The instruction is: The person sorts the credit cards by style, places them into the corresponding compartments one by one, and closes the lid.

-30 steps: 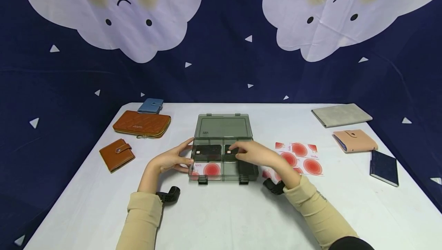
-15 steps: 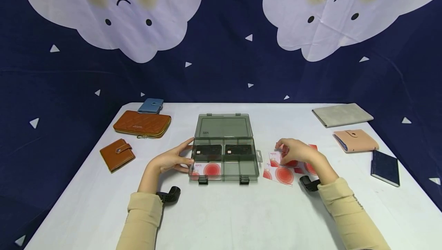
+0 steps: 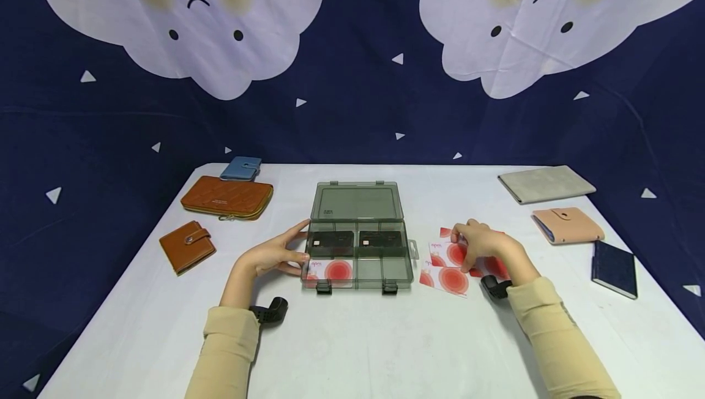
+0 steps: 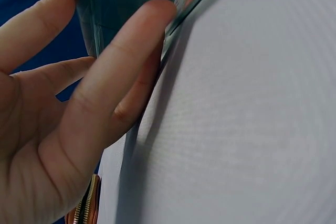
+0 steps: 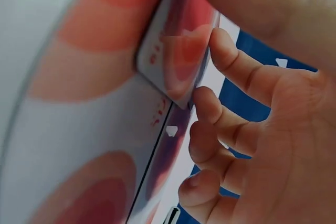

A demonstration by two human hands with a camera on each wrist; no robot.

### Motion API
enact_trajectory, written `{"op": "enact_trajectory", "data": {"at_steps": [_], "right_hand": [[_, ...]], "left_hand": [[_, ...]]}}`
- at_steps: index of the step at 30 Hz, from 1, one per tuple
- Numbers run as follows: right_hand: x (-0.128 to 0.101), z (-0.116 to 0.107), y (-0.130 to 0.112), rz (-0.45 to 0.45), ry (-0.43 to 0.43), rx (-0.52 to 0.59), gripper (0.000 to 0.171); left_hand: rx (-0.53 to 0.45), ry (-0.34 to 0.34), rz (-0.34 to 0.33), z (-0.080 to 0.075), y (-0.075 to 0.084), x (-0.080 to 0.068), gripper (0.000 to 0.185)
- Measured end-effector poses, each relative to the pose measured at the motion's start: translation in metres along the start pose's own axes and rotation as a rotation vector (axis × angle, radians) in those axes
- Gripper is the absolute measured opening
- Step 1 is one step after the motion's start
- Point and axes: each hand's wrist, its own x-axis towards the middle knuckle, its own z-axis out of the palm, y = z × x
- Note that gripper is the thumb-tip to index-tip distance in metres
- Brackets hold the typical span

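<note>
A smoky translucent compartment box (image 3: 398, 269) lies open mid-table, its lid (image 3: 357, 202) folded back. Two black cards (image 3: 330, 241) (image 3: 380, 240) fill its rear compartments, and a white card with a red disc (image 3: 330, 269) lies front left. My left hand (image 3: 272, 255) braces the box's left wall with straight fingers; its thumb (image 4: 126, 61) presses the box wall (image 4: 121, 3). Right of the box my right hand (image 3: 481, 245) rests on a spread of red-disc cards (image 3: 446, 267). Its fingers (image 5: 231, 72) pinch the raised edge of one card (image 5: 178, 61).
On the white table (image 3: 352, 338), a blue wallet (image 3: 240, 168), a long brown zip wallet (image 3: 227, 197) and a small brown wallet (image 3: 185, 246) lie at the left. A grey folder (image 3: 545, 183), a pink wallet (image 3: 566, 224) and a navy notebook (image 3: 614, 267) lie at the right.
My right hand left the box's rear right compartment, where a black card now lies, moved right to the spread cards and settled onto them. The left hand stayed put.
</note>
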Motion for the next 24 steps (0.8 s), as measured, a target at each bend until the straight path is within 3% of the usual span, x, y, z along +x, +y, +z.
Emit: {"op": "enact_trajectory", "data": {"at_steps": [5,11,19,24], "right_hand": [[0.009,-0.002,0.005,0.001,0.020,0.062,0.049],[0.016,-0.006,0.010,0.038,0.111,0.150,0.050],[0.016,-0.010,0.006,-0.009,0.226,0.297,0.022],[0.013,-0.013,-0.006,-0.051,0.286,0.346,0.013]], "left_hand": [[0.008,0.001,0.001,-0.001,0.000,0.000,0.088],[0.000,-0.006,0.003,-0.002,0.000,0.000,0.090],[0.000,0.007,-0.003,-0.001,-0.001,0.002,0.087],[0.000,0.003,-0.002,-0.001,-0.001,0.001,0.088]]}}
